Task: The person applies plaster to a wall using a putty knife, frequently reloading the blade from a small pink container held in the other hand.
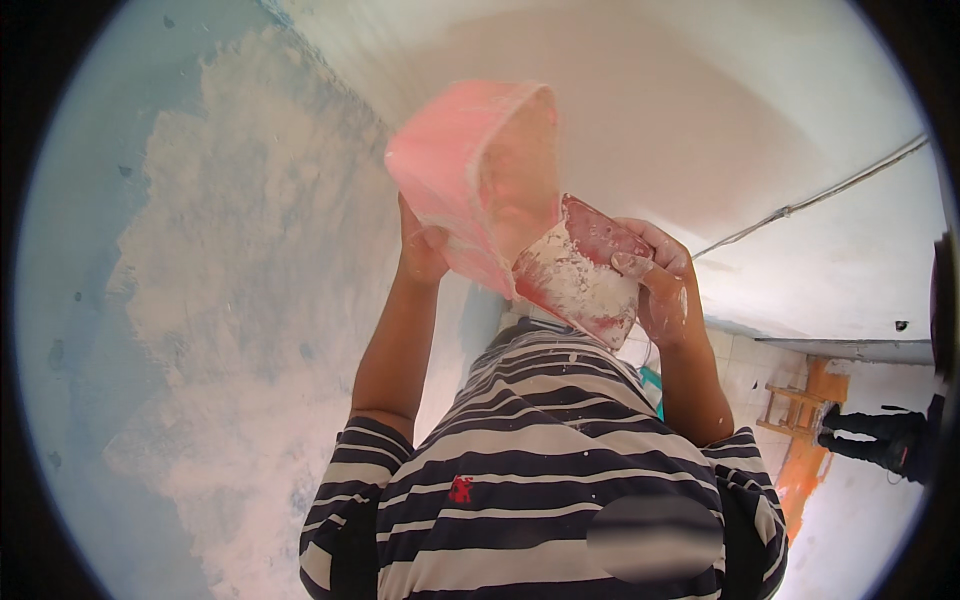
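A pink plastic tub is tilted on its side in front of me, its opening turned to the right and its inner wall smeared with pale putty. My left hand is closed on its lower left side, partly hidden behind it. My right hand pinches a flat dark-red plastering scraper, thumb on the near face and fingers behind. White putty coats much of that face. The scraper's left edge meets or overlaps the tub's rim; I cannot tell whether they touch. Dried putty spots my right fingers.
A blue wall with broad white putty patches rises on the left. A pale surface with a cable lies beyond my hands. Far right, a person in dark trousers stands near a wooden stool.
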Action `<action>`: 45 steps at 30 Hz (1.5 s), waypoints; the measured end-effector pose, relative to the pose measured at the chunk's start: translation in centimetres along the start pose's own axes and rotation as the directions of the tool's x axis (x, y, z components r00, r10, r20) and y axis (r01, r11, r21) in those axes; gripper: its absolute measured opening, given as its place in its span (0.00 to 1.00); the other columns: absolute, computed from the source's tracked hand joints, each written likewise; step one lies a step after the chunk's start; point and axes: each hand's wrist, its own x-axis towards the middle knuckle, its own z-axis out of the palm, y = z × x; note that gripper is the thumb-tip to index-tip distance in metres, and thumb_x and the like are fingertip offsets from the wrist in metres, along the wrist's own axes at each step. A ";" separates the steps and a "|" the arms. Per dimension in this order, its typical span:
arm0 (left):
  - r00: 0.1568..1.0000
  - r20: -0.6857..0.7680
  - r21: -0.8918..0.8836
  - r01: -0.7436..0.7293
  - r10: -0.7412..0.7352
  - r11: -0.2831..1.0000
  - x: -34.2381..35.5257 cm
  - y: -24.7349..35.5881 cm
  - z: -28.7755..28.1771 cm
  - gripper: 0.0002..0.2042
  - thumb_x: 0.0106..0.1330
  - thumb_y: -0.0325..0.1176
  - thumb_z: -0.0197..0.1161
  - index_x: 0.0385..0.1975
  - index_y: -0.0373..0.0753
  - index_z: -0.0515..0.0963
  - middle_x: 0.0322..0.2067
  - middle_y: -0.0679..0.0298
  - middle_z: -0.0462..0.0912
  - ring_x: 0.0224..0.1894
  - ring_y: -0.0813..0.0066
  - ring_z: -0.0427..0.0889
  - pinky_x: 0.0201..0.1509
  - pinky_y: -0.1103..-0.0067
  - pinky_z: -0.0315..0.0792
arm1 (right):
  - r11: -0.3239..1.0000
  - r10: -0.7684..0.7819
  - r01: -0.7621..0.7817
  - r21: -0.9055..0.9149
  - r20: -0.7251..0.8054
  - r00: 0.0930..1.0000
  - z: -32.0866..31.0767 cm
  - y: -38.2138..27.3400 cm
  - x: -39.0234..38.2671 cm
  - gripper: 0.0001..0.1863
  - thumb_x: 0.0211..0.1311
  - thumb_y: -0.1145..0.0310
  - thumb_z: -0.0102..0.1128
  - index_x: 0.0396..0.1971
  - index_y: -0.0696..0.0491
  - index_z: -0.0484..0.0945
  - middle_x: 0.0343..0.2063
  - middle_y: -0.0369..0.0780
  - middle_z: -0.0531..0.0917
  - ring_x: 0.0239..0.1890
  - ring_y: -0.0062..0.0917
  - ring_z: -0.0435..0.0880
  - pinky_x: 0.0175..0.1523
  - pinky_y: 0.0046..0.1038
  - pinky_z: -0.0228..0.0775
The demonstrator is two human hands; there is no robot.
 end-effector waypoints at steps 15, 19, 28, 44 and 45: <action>0.886 -0.453 -0.109 0.060 -0.103 0.992 -3.1 0.1 -0.5 0.26 0.71 0.41 0.50 0.62 0.28 0.65 0.59 0.52 0.73 0.61 0.55 0.75 0.64 0.56 0.74 | 0.945 -0.239 0.242 0.219 -0.043 0.970 4.1 -2.5 1.5 0.31 0.55 0.77 0.65 0.61 0.59 0.67 0.56 0.45 0.76 0.60 0.34 0.76 0.65 0.40 0.69; 0.926 -0.370 -0.110 0.032 -0.071 0.993 -3.5 -0.2 -0.8 0.29 0.72 0.43 0.51 0.68 0.33 0.61 0.63 0.55 0.71 0.65 0.54 0.72 0.67 0.55 0.70 | 0.866 -0.478 0.468 0.176 0.019 0.878 6.3 -7.0 3.4 0.24 0.55 0.80 0.65 0.53 0.59 0.70 0.48 0.43 0.81 0.52 0.29 0.81 0.60 0.35 0.72; 0.957 -0.271 -0.287 0.022 -0.104 0.958 -6.0 0.9 -2.7 0.30 0.74 0.36 0.43 0.75 0.45 0.47 0.69 0.55 0.63 0.69 0.52 0.67 0.71 0.54 0.66 | 0.012 -0.890 0.930 -0.368 0.420 0.178 16.5 -16.2 7.6 0.19 0.57 0.85 0.59 0.50 0.58 0.79 0.44 0.44 0.86 0.39 0.25 0.81 0.44 0.22 0.73; 0.887 -0.373 -0.375 0.126 -0.273 0.919 -8.7 1.7 -6.6 0.32 0.69 0.48 0.52 0.72 0.46 0.56 0.65 0.58 0.69 0.66 0.52 0.71 0.67 0.53 0.69 | -0.917 -0.375 0.184 -0.353 0.921 -0.103 27.7 -19.8 18.4 0.24 0.53 0.81 0.60 0.52 0.54 0.81 0.61 0.41 0.78 0.64 0.37 0.76 0.64 0.41 0.69; 0.890 -0.351 -0.418 0.127 -0.290 0.899 -9.0 2.2 -6.7 0.33 0.68 0.48 0.52 0.72 0.45 0.56 0.65 0.58 0.70 0.65 0.53 0.71 0.67 0.53 0.69 | -0.931 -0.319 0.175 -0.319 0.947 0.028 27.1 -18.1 18.8 0.23 0.55 0.78 0.60 0.54 0.52 0.81 0.62 0.40 0.78 0.65 0.35 0.75 0.65 0.40 0.69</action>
